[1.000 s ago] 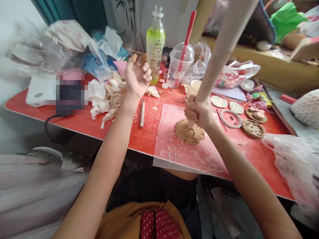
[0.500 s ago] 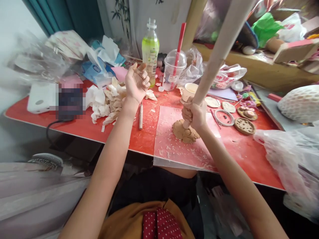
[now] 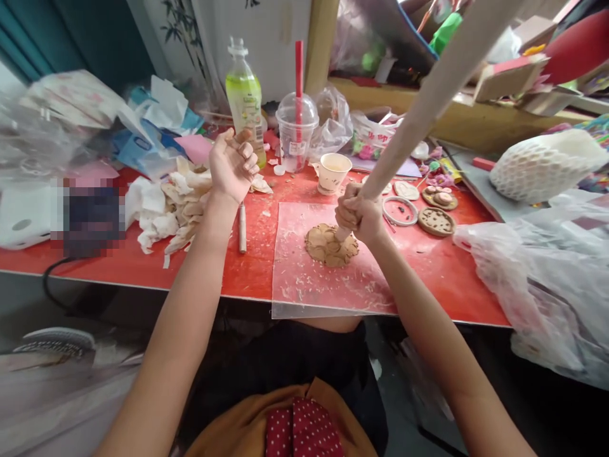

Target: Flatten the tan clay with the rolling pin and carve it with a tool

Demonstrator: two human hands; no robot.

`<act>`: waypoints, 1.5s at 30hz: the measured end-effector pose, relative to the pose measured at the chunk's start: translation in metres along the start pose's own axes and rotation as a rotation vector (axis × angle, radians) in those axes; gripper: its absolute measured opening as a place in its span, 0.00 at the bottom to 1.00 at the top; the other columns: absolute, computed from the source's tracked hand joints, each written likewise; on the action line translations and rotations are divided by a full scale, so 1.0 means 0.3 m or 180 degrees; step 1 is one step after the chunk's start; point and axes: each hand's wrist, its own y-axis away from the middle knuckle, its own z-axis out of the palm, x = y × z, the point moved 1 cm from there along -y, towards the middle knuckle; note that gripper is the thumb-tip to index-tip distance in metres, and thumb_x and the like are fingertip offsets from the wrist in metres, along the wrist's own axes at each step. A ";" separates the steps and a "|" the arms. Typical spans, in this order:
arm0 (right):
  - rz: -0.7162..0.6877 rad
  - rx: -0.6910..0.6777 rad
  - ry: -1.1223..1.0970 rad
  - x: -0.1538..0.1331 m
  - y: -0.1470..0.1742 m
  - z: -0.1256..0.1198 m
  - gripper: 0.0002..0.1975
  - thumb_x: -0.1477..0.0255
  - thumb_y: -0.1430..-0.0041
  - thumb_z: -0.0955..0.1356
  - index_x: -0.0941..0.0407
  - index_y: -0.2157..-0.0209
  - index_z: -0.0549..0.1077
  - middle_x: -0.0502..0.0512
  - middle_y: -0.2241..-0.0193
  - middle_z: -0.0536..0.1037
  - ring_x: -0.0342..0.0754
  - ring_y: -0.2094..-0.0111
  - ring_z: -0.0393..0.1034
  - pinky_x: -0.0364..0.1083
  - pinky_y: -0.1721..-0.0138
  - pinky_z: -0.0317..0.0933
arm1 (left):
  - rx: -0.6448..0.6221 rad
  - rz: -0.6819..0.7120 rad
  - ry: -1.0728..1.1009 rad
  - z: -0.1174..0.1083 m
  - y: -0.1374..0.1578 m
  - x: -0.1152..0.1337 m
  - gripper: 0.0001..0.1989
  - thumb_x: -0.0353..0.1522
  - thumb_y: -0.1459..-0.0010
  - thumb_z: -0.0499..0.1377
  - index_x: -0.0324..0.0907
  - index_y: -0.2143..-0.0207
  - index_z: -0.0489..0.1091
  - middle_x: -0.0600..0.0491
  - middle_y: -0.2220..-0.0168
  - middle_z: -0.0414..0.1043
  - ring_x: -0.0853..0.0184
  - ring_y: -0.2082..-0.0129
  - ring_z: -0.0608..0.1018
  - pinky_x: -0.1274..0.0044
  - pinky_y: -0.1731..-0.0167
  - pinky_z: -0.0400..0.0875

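In the frame's centre, clay (image 3: 326,246) lies on a sheet (image 3: 309,289), perhaps protecting the table (image 3: 257,270). The right hand (image 3: 359,214) grips the stick (image 3: 419,120) low, probably for control; the left hand (image 3: 233,166), half-curled, seems empty.

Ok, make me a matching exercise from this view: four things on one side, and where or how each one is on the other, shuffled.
Things
1. Pale stick
2. Brown clay
3. Red straw
4. Left hand

Places and states
A. Standing upright in the domed cup
B. Raised, palm showing, fingers curled
C. Gripped in the right hand
D. Lying flattened on the translucent sheet

Right pairs: 1-C, 2-D, 3-A, 4-B
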 end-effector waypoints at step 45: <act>-0.0627 0.0690 0.0426 0.073 -0.057 0.094 0.15 0.75 0.52 0.66 0.53 0.83 0.54 0.42 0.90 0.53 0.36 0.89 0.46 0.41 0.88 0.43 | 0.0009 -0.0051 -0.0099 0.094 0.043 -0.093 0.23 0.36 0.36 0.40 0.42 0.76 0.68 0.57 0.87 0.58 0.75 0.90 0.58 0.81 0.89 0.54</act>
